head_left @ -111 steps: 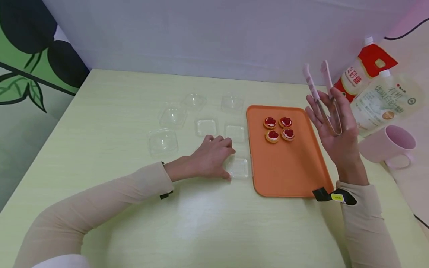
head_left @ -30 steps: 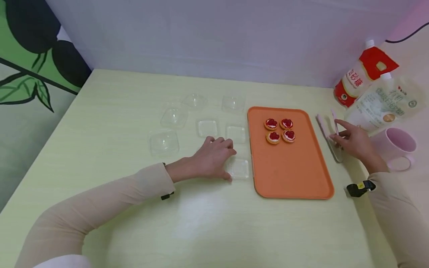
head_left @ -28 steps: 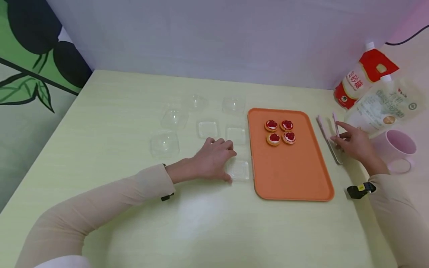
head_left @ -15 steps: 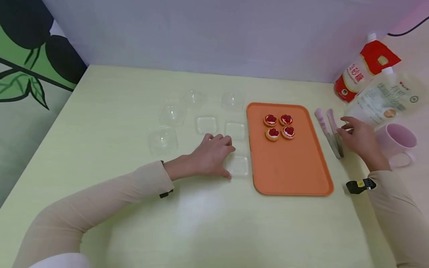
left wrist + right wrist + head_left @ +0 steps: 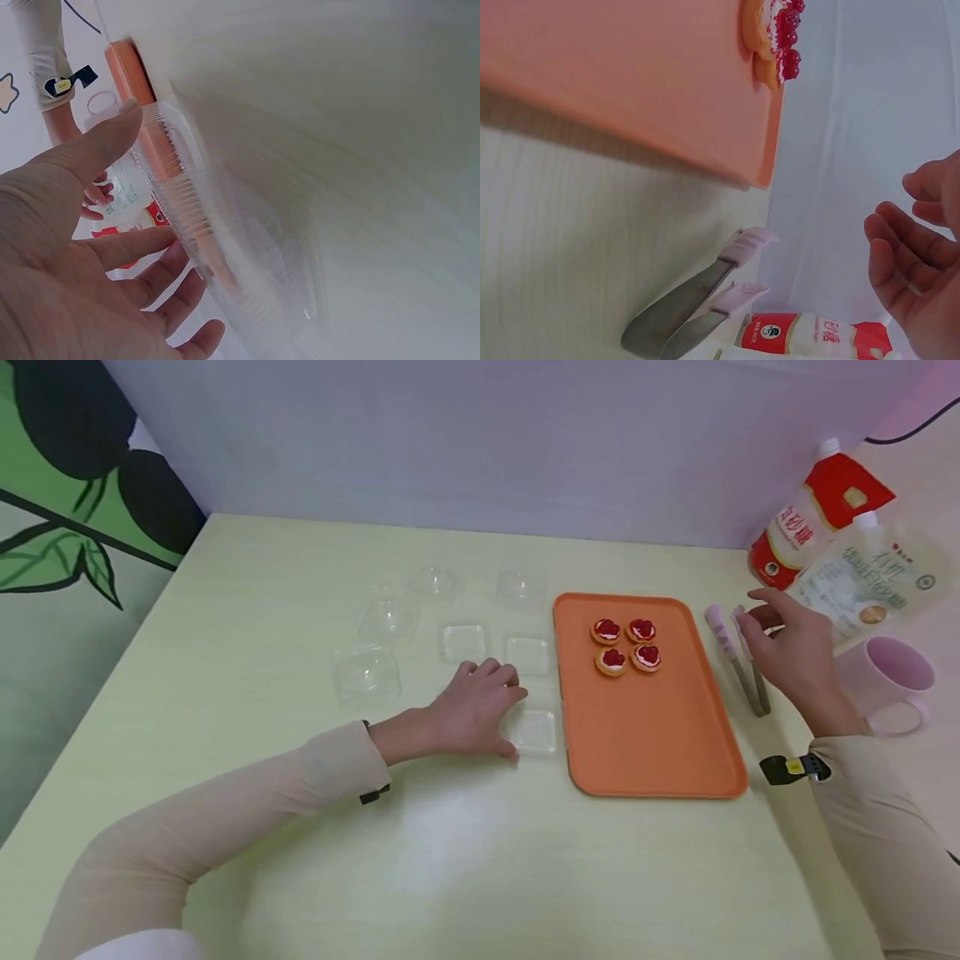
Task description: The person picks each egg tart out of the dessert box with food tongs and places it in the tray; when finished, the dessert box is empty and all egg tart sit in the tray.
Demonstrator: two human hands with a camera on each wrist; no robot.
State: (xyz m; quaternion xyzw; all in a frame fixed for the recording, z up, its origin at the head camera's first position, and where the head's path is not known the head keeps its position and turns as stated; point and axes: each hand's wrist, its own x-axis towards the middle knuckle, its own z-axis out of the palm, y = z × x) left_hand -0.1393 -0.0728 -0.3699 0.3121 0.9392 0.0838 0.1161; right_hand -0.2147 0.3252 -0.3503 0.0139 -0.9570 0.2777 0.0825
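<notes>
In the head view, my left hand (image 5: 476, 710) rests at the left side of a clear square plastic container base (image 5: 536, 732), fingers loosely bent and spread. Its thumb (image 5: 124, 120) lies by the base's edge in the left wrist view, the fingertips along the same side. To the right, my right hand (image 5: 795, 652) hovers above pink-tipped metal tongs (image 5: 753, 685), fingers loosely bent and holding nothing. In the right wrist view the tongs (image 5: 686, 304) lie on the table, apart from the hand. Several berry-topped tarts (image 5: 611, 661) sit on the orange tray (image 5: 652, 743).
Two more clear bases (image 5: 462, 643) stand beyond my left hand, with several clear domed lids (image 5: 367, 675) left of and behind them. At the right edge are a pink mug (image 5: 862, 685), a whitish pouch (image 5: 847, 577) and a red-and-white pouch (image 5: 795, 539).
My right hand held the tongs up, then lowered them to the table right of the tray and let go. It is now lifted slightly away. The left hand has stayed in place.
</notes>
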